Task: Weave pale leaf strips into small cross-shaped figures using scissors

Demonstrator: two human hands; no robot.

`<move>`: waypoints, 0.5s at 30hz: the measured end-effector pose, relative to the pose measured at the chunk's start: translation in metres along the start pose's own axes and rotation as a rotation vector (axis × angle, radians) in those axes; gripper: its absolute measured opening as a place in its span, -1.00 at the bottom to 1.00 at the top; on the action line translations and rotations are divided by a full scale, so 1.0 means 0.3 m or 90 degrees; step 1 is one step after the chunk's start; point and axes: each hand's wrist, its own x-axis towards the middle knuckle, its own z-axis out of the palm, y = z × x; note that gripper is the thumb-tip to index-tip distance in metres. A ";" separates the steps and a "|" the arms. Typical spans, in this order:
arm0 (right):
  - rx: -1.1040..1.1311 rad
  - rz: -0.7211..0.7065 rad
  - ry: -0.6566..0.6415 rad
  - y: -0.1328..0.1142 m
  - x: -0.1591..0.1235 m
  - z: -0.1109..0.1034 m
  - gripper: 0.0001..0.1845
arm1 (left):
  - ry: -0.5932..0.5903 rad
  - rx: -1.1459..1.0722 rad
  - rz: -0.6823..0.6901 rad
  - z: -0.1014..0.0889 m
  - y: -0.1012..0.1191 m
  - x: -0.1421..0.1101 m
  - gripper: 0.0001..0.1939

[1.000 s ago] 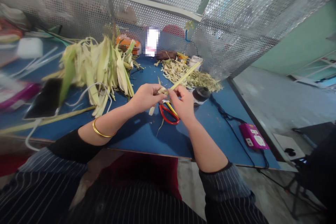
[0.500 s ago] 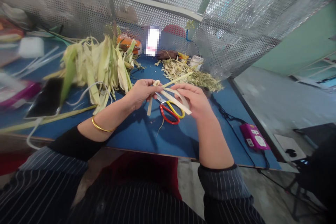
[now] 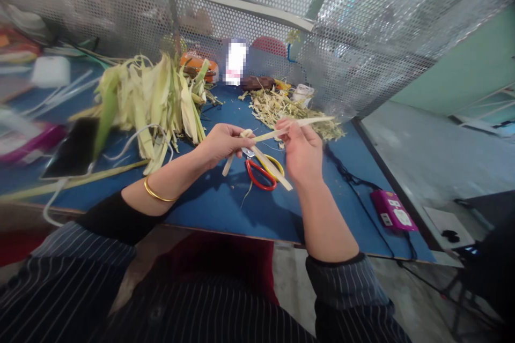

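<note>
Pale corn husk strips point(image 3: 273, 166) cross between my two hands above the blue table. My left hand point(image 3: 225, 144) pinches them where they meet at a small folded knot, and a short end hangs below its fingers. My right hand point(image 3: 302, 150) has thumb and fingers closed on one strip, whose tip sticks out to the right past the knuckles. Another strip slants down between the hands with its end free. Under the strips lie scissors point(image 3: 261, 174) with one red and one yellow handle, their blades partly hidden by my left hand.
A heap of corn husks point(image 3: 148, 102) lies to the left, beside a dark phone point(image 3: 72, 147) with a white cable. Husk scraps point(image 3: 277, 107) are piled at the back right. A purple power strip point(image 3: 392, 210) with black cords sits near the table's right edge.
My right hand has let the lower strip hang free and now holds a different strip, drawn out to the upper right. My left hand keeps its pinch almost in place.
</note>
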 end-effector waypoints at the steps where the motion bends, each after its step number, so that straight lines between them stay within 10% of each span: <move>1: -0.001 -0.003 -0.010 -0.003 -0.001 0.003 -0.71 | 0.004 0.003 0.003 0.002 0.003 -0.002 -0.81; 15: -0.303 -0.017 -0.160 -0.036 -0.031 0.017 -0.67 | 0.023 0.018 0.030 0.020 0.002 -0.012 -0.86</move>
